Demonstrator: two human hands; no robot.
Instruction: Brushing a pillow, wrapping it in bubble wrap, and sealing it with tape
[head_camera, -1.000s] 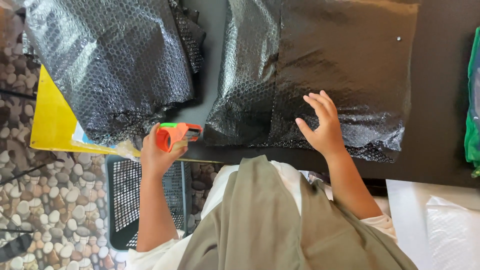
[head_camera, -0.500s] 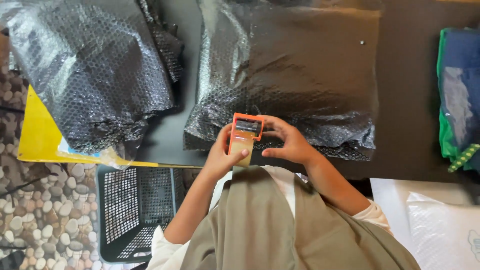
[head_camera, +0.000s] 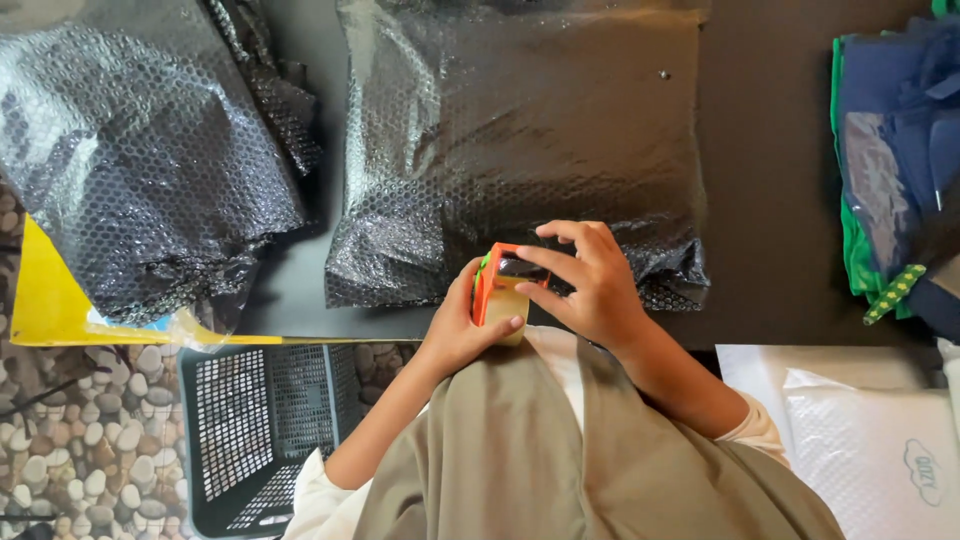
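An orange tape dispenser (head_camera: 497, 285) with a roll of clear tape sits in both my hands at the near edge of the dark table (head_camera: 770, 170). My left hand (head_camera: 462, 325) grips it from below and behind. My right hand (head_camera: 590, 280) holds its front, fingers curled over the cutter end. Just beyond lies a parcel wrapped in black bubble wrap (head_camera: 520, 140), its near edge crumpled under my right hand.
A second black bubble-wrapped bundle (head_camera: 140, 150) lies at the left over a yellow sheet (head_camera: 50, 300). A black mesh basket (head_camera: 260, 420) stands on the pebble floor below. Blue and green cloth (head_camera: 895, 160) is at the right edge, white padded mailers (head_camera: 870, 440) at the lower right.
My left hand brought the dispenser from the left to the middle, and my right hand came off the parcel to join it. The dispenser has since turned in my hands.
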